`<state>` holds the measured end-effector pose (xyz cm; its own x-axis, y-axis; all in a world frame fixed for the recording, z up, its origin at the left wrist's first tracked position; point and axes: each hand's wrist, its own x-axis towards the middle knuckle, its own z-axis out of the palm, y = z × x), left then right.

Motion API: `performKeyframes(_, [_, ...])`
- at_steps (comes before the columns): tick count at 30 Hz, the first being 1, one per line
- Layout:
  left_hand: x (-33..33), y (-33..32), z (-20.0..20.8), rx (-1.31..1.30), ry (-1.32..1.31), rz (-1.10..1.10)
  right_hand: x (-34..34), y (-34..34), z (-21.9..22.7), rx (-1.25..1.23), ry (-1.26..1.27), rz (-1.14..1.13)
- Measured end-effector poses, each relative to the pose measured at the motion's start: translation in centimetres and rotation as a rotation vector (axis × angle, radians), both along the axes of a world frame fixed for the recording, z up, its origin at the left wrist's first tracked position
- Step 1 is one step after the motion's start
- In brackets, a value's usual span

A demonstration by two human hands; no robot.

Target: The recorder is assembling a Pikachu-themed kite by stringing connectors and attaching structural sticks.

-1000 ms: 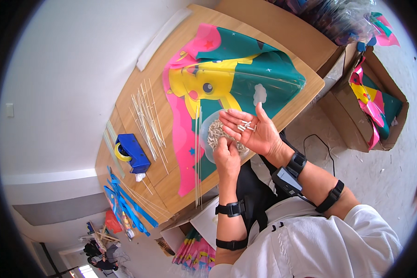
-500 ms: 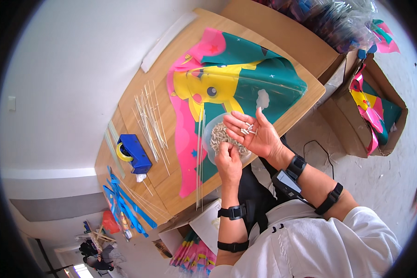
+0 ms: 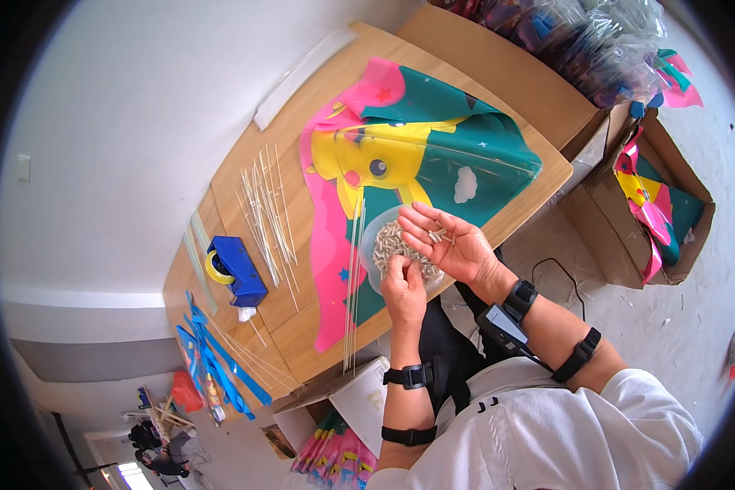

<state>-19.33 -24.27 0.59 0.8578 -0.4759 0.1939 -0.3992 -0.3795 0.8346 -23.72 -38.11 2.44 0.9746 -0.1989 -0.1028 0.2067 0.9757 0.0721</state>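
My right hand [image 3: 461, 251] is palm up over the clear plastic bowl [image 3: 367, 238], fingers stretched and slightly cupped. It cradles several small white tubes [image 3: 438, 236]. Beside it, my left hand [image 3: 404, 287] has thumb and fingers pinched together at the bowl's near side; what they hold, if anything, is hidden. Many more short whitish tubes [image 3: 390, 242] fill the bowl. Just left of it, long thin white rods [image 3: 354, 282] lie over a pink, yellow and green printed kite sheet [image 3: 465, 151] spread on the table.
More thin rods [image 3: 263, 216] lie left on the wooden table [image 3: 294, 327], near a blue tape dispenser [image 3: 238, 269] and blue strips [image 3: 214, 359]. An open cardboard box [image 3: 600, 208] with printed sheets stands on the floor at right. Plastic-wrapped bundles [image 3: 584, 49] are piled at the far right.
My right hand has shifted slightly down, and its fingers now hide part of the tubes in the palm. My left hand stays pinched at the bowl. The view has shifted a little.
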Motion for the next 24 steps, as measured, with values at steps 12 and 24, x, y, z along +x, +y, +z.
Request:
performKeyframes(12, [-0.1,-0.2,0.3,-0.183,0.117,0.062,-0.1,0.0,0.2,-0.010,0.026,0.019])
performKeyframes(24, [-0.3,-1.9,4.3,-0.353,0.337,0.081,0.4,1.2,0.2,-0.050,0.090,0.081])
